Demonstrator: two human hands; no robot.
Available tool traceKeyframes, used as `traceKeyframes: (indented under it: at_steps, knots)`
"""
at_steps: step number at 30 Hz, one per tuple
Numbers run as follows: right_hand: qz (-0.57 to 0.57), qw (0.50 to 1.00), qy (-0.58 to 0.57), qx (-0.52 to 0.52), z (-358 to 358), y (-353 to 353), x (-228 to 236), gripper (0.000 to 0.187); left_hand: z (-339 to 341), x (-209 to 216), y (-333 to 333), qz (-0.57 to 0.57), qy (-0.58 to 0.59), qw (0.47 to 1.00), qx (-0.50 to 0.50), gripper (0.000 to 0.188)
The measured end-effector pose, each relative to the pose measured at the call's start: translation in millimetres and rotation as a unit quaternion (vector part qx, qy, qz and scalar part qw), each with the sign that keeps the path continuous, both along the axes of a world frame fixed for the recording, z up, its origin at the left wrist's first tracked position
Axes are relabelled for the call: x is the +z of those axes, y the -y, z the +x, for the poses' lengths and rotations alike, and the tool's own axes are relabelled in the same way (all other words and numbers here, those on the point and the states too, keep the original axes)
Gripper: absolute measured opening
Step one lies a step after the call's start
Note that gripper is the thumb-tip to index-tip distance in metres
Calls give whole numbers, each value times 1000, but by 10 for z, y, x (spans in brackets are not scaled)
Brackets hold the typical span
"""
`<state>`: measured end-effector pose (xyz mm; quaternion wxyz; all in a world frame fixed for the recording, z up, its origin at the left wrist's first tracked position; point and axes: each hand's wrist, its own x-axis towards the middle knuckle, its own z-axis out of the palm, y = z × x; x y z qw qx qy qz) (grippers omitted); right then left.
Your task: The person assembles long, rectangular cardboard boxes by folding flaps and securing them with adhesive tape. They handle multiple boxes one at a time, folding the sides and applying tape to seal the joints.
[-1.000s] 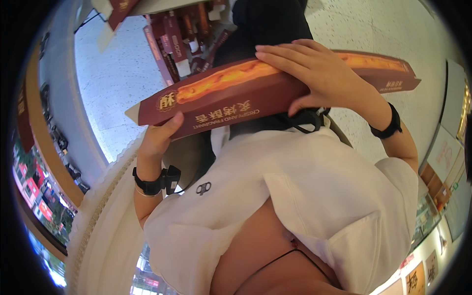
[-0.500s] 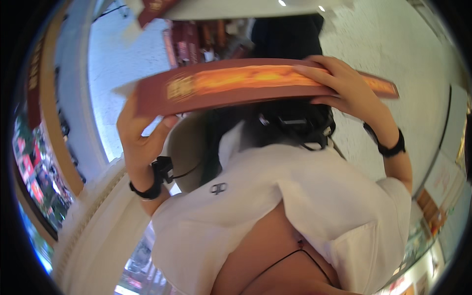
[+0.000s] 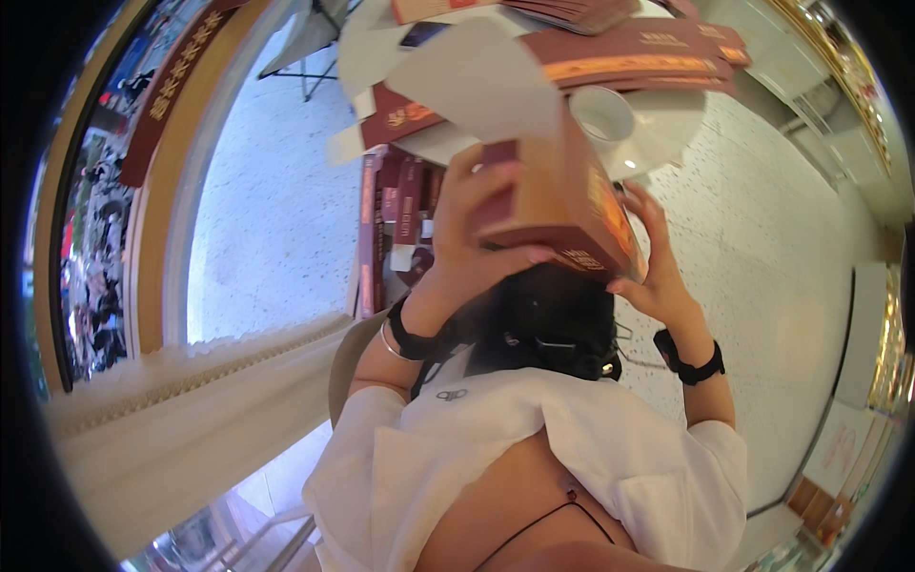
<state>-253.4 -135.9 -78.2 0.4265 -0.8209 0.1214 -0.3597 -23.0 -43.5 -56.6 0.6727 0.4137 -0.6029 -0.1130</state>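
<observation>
A maroon cardboard carton [image 3: 548, 195] with an orange picture panel stands opened out into a box shape between my hands. Pale, motion-blurred flaps rise from its far end. My left hand [image 3: 457, 234] grips its left side, the thumb along the lower edge and the fingers by a side flap. On the opposite side my right hand [image 3: 660, 262] holds the carton between thumb and fingers, near the picture panel. Part of the right fingers is hidden behind the carton.
Ahead is a round white table [image 3: 681, 119] bearing a white cup [image 3: 602, 114], flat maroon cartons [image 3: 639, 62] and a dark phone-like thing [image 3: 424, 34]. More folded cartons [image 3: 405, 200] stand upright below its left side. A cream curtain [image 3: 210, 400] hangs at left.
The carton, a long flat strip across both hands before, is now opened into a box. My hands have come closer together. The view has shifted, showing more of the table.
</observation>
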Motion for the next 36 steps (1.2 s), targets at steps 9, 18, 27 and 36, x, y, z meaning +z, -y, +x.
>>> traceKeyframes:
  at_steps: [9, 18, 27, 36]
  knots:
    - [-135, 984, -83, -84, -243, 47, 1037, 48, -686, 245, 373, 34, 120, 986, -113, 53]
    - [-23, 984, 85, -152, -532, 230, 1204, 94, -915, 43, 462, 55, 104, 984, -131, 52]
    - [-263, 958, -117, -13, -302, 355, 1151, 53, -823, -24, 646, 34, 114, 990, -72, 59]
    - [-238, 956, -158, -69, -310, 312, 1251, 37, -901, -92, 642, 35, 24, 986, -159, 108]
